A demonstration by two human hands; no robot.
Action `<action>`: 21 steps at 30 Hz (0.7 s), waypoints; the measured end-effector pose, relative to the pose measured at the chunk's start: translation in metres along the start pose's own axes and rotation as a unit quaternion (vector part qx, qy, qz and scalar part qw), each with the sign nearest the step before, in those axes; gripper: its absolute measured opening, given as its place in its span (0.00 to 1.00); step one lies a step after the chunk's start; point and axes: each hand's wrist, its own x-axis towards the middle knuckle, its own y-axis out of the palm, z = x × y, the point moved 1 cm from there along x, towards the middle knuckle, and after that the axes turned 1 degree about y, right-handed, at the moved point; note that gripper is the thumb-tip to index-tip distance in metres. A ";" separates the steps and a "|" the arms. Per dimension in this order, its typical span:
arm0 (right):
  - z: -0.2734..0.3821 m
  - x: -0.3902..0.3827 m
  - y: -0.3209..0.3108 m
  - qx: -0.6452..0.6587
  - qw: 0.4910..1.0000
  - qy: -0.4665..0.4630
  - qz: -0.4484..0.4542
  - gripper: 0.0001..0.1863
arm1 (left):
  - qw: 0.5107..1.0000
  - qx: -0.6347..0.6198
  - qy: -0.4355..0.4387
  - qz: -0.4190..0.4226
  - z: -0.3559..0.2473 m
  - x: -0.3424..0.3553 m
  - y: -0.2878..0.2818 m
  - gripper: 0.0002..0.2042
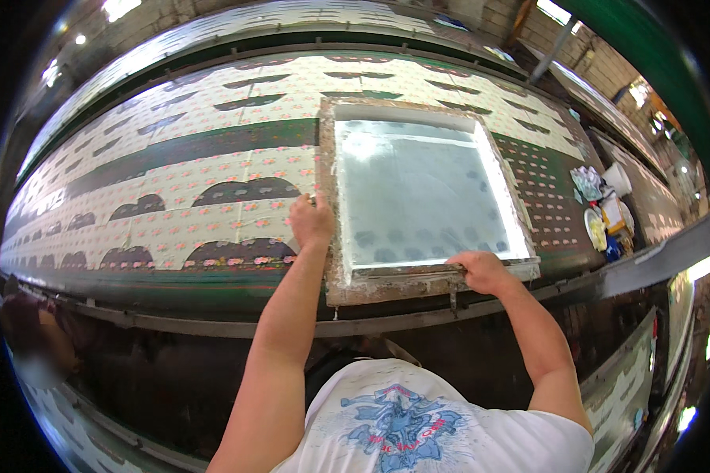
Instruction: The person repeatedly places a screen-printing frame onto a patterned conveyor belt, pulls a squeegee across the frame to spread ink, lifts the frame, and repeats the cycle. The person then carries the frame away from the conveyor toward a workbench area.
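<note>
A large screen printing frame (329,260) with a pale, shiny mesh (418,189) lies over the long green table. My left hand (312,221) grips its left side, fingers closed at the edge. Closer to me, my right hand (481,272) is closed on the near rim, right of the middle. Cream cloth pieces (158,232) with pink flowers and curved cut-outs cover the table left of the frame. Whatever lies under the frame is mostly hidden by the cloudy mesh.
At the table's right end stand a white tub (617,180), a crumpled cloth (587,183) and small containers. A metal rail (213,322) runs along the near edge. Another person (39,339), blurred, is at the lower left. More long printing tables stand behind.
</note>
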 end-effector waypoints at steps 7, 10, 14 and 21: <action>0.000 0.001 0.034 -0.042 0.991 -0.059 -0.115 0.28 | 0.999 0.012 0.029 -0.035 0.008 0.006 0.010 0.28; -0.006 0.016 0.036 -0.052 0.981 -0.091 -0.162 0.28 | 0.999 0.019 0.028 -0.036 0.011 0.012 0.015 0.28; -0.030 0.043 0.028 -0.086 0.978 -0.092 -0.167 0.27 | 0.999 0.026 0.015 -0.038 0.000 0.009 0.023 0.28; -0.102 0.143 -0.001 -0.102 0.979 -0.065 -0.166 0.27 | 0.996 0.061 0.016 -0.061 -0.035 0.012 0.043 0.27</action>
